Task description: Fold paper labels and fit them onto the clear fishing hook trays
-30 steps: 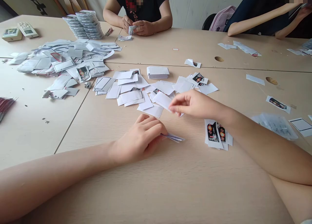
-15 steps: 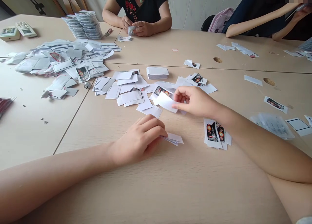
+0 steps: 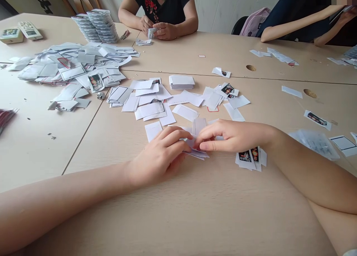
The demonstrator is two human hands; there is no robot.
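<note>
1. Your left hand (image 3: 160,157) curls narrowly around the thin card stack (image 3: 200,154), pressed on the near-centre table (image 3: 195,211).
2. Your right hand (image 3: 231,137) pinches the same stack's right edge (printed cards (image 3: 247,156) lie just right).

Bright, even daylight; soft faint shadows under forearms; wide-angle bending at edges; sharp centre, slight softness at edges.

Paper cards (image 3: 196,152) matt; wood-look table (image 3: 195,211) smooth.

The card stack (image 3: 201,154) lies on the table (image 3: 195,211), loose cards (image 3: 152,109) behind it.
</note>
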